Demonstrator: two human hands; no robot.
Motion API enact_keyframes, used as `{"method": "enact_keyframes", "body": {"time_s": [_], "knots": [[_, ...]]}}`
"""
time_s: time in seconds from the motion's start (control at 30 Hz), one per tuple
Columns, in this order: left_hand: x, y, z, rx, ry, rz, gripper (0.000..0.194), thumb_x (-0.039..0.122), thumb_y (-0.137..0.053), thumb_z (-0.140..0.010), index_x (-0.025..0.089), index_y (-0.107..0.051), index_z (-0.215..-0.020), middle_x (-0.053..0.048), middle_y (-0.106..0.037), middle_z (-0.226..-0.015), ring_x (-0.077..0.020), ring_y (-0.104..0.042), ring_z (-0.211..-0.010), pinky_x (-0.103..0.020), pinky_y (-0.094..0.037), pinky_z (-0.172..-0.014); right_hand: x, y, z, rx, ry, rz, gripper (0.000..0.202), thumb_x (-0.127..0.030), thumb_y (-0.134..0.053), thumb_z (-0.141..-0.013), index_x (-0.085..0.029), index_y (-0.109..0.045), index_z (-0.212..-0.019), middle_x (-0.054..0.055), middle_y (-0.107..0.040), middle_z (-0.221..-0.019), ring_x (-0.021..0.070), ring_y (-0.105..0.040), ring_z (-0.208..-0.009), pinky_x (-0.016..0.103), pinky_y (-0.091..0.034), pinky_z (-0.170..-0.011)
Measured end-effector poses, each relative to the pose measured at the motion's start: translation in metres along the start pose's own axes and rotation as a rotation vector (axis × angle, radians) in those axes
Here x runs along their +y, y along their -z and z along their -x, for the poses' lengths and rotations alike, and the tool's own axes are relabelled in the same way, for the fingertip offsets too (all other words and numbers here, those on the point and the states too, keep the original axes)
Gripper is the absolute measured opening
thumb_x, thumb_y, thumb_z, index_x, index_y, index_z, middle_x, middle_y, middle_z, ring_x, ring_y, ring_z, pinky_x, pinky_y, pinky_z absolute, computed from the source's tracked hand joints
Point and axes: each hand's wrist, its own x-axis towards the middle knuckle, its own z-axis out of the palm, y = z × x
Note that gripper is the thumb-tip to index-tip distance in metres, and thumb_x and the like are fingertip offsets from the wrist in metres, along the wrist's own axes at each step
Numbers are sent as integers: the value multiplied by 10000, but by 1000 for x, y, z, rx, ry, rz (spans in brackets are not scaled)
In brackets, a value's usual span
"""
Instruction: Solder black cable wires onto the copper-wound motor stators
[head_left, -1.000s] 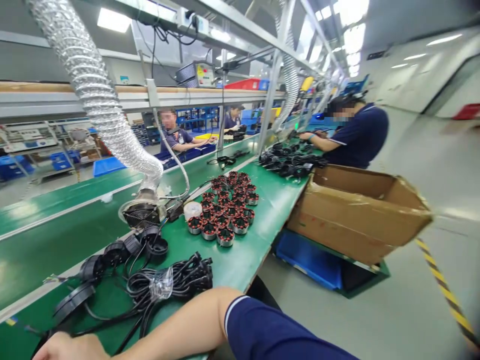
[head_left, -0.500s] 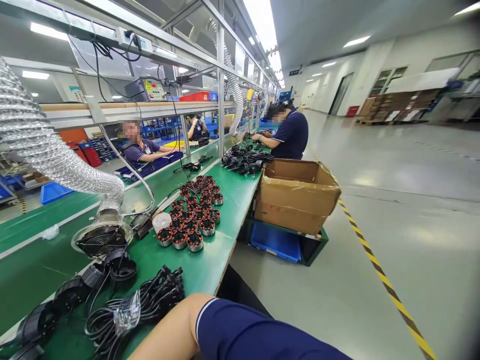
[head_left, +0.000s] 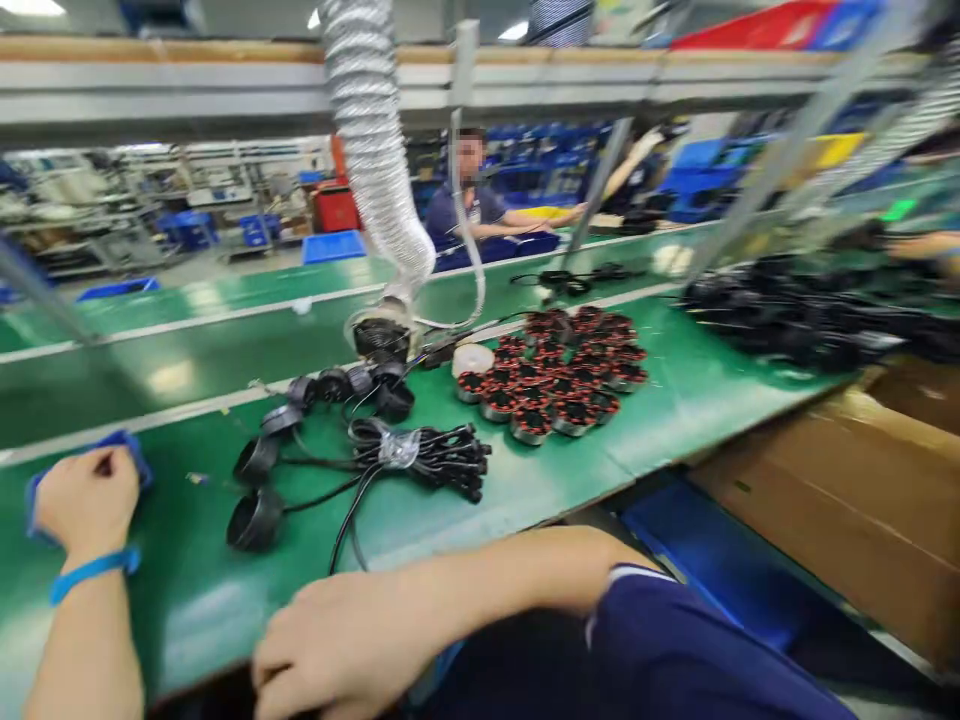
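Note:
My left hand (head_left: 90, 500), with a blue wristband, is closed at the far left on a blue object (head_left: 136, 462) lying on the green bench (head_left: 187, 560). My right hand (head_left: 330, 640) is at the bench's front edge, low in the picture; its fingertips are hidden or smeared. Between and beyond the hands lie black round housings (head_left: 256, 518) on cables and a tied bundle of black cables (head_left: 397, 450). Farther right stand several copper-wound rings (head_left: 531, 420) beside a white roll (head_left: 472, 360).
A silver flexible duct (head_left: 375, 150) hangs down to the bench. Black cables (head_left: 780, 310) are heaped at the right, above a cardboard box (head_left: 840, 500). A person (head_left: 465, 205) sits across the bench.
The view has swung left and down. Both hands are now in the picture; earlier only the right arm showed. The box has shifted to the right edge.

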Motion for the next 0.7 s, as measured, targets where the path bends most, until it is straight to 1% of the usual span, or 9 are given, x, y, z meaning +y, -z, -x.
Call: {"method": "enact_keyframes", "body": {"time_s": [0.07, 0.17, 0.27, 0.37, 0.4, 0.47, 0.5, 0.6, 0.7], "knots": [[-27, -3, -1, 81, -49, -193, 376, 454, -397, -904, 304, -714, -1041, 51, -706, -1143, -231, -610, -1083, -350, -492, -907, -21, -8, 28, -43, -6, 31, 387, -248, -704, -826, -176, -638, -1200, 84, -622, -1280, 183, -539, -1208, 263, -468, -948], [-38, -20, -10, 37, -114, -343, 432, 426, -350, -923, 226, -731, -959, -5, -729, -1054, -201, -624, -986, -284, -497, -824, -41, -22, 54, -35, -80, 113, 464, -202, -691, -780, -146, -605, -1233, 127, -519, -1407, 264, -385, -1369, 404, -365, -1107], [-36, -24, -15, -36, -119, -341, 418, 361, -361, -928, 173, -732, -967, -62, -720, -1045, -209, -605, -961, -298, -487, -825, -47, -40, 54, -1, -112, 188, 598, -200, -676, -791, -127, -500, -1358, 144, -428, -1485, 306, -315, -1413, 504, -278, -1162], [-31, -9, -8, -143, -133, -238, 378, 256, -407, -902, 107, -726, -1040, -143, -705, -1062, -251, -593, -970, -369, -475, -857, -44, -65, 40, 72, -108, 239, 461, -196, -561, -910, -138, -495, -1363, 138, -438, -1477, 298, -352, -1395, 556, -257, -1163], [-29, -4, -5, -151, -132, -242, 374, 256, -415, -903, 122, -725, -1063, -141, -704, -1073, -252, -593, -973, -366, -474, -858, -43, -74, 34, 96, -104, 244, 408, -193, -522, -938, -133, -518, -1342, 141, -461, -1457, 299, -368, -1383, 575, -250, -1160], [-29, 1, 0, -166, -132, -262, 357, 276, -432, -910, 199, -732, -1087, -106, -711, -1083, -238, -605, -971, -335, -475, -855, -39, -94, 22, 115, -85, 242, 323, -193, -497, -955, -109, -599, -1250, 157, -524, -1390, 319, -408, -1350, 621, -227, -1152], [-30, 1, 0, -213, -138, -214, 364, 250, -430, -913, 167, -728, -1105, -145, -700, -1102, -262, -602, -1004, -363, -469, -878, -36, -104, 16, 118, -70, 242, 276, -196, -506, -951, -101, -653, -1165, 165, -567, -1333, 332, -442, -1317, 642, -219, -1146], [-41, -8, -6, -223, -119, -222, 306, 284, -490, -914, 211, -742, -1071, -120, -703, -1098, -246, -604, -1041, -335, -462, -906, -24, -128, 1, 125, -2, 233, 204, -208, -573, -915, -111, -732, -834, 167, -672, -1132, 337, -562, -1169, 634, -273, -1125], [-51, -16, -10, -220, -108, -199, 255, 297, -535, -914, 204, -749, -1018, -120, -697, -1104, -244, -603, -1051, -334, -462, -903, -13, -130, -8, 205, 39, 145, 250, -214, -588, -912, -149, -692, -695, 120, -712, -949, 290, -641, -1023, 567, -392, -1073]]}}
